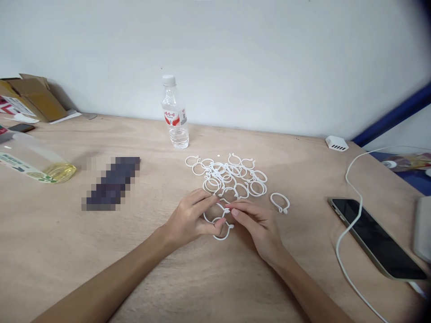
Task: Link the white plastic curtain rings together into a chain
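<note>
A pile of several white plastic rings [229, 177] lies on the wooden table [202, 278], just beyond my hands. My left hand [191, 220] and my right hand [257, 224] meet in front of the pile, fingers curled and pinching white rings [220, 224] between them. The rings held look hooked together, one hanging below my fingers. A single ring [280, 202] lies apart, to the right of my right hand.
A water bottle [175, 114] stands behind the pile. A phone [377, 237] with a white cable [350, 224] lies at right, a white charger [336, 143] behind it. At left lie a bottle on its side [37, 163], a blurred dark object [112, 183] and a cardboard box [30, 96].
</note>
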